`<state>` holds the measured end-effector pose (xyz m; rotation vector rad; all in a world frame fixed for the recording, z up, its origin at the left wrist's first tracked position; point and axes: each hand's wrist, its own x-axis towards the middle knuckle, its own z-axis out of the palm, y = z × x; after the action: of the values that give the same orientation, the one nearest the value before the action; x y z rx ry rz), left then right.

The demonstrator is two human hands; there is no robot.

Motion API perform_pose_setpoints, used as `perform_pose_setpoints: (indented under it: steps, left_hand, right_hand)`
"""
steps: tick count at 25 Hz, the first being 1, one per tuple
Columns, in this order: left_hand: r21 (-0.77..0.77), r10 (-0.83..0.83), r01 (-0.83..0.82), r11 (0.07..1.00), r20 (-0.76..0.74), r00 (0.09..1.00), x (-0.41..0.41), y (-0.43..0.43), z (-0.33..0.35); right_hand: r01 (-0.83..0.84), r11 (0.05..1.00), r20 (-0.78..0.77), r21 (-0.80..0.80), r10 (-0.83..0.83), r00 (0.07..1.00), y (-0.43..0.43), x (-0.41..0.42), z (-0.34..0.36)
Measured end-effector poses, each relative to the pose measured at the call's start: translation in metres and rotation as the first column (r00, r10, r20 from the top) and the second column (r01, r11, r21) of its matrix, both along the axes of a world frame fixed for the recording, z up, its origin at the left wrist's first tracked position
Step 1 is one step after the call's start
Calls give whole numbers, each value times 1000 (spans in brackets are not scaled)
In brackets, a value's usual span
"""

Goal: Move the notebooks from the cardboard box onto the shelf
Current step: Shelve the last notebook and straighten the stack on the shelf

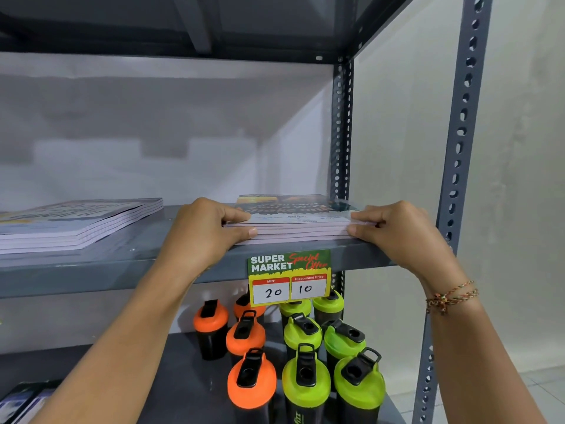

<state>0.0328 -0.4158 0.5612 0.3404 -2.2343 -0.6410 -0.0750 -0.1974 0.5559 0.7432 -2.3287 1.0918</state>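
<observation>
- Lying flat at the front right of the grey metal shelf [122,264], a stack of notebooks [293,223] sits with its pale page edges facing the camera and a dark printed cover on top.
- The left hand [208,231] clasps the stack's left end, thumb on the top cover and fingers curled against the page edges.
- The right hand [394,228] clasps the right end the same way, thumb on top and fingers closed along the side; a braided thread bracelet [452,296] circles that wrist.
- A second stack of notebooks [76,223] lies flat on the same shelf, well apart to the left, slightly skewed.
- A price tag [289,276] hangs from the shelf's front lip just below the held stack, reading "SUPER MARKET", "Special Offer", MRP 20 and Discounted Price 10.
- On the lower shelf [171,377], orange-lidded shaker bottles [250,384] stand beside green-lidded shaker bottles [305,381], in rows.
- A perforated upright post [458,148] frames the rack's right side.
- The cardboard box is out of view.
</observation>
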Motion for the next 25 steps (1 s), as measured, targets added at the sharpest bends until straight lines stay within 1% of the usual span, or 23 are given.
perform_pose_setpoints:
  steps: [3,6,11,17,19,22,25]
  left_hand:
    - [45,-19,20,999,-38,999,1,-2,-1]
    - [57,-21,22,998,-29,999,-1,-4,0]
    - [42,-7,7,999,8,1000,1,-4,0]
    - [57,-19,18,998,15,1000,3,-2,0]
    - [114,-24,24,993,-1,1000,3,-2,1]
    - [243,-54,60,968,-31,998,2,-5,2]
    - [283,-59,67,957,-36,998,1,-4,2]
  right_hand:
    - [4,999,-35,-42,-5,999,0,1,-4]
    - [-1,997,-35,-77,-2,999,-1,1,-5]
    - [4,998,-44,-56,-6,999,-1,1,-4]
    - [38,999,-31,-7,-39,999,-2,2,-2]
    - [33,999,-25,1,-33,999,-1,4,0]
    - [27,1000,-24,2,-27,999,0,4,0]
    - [27,999,-17,-19,-27,999,1,2,-2]
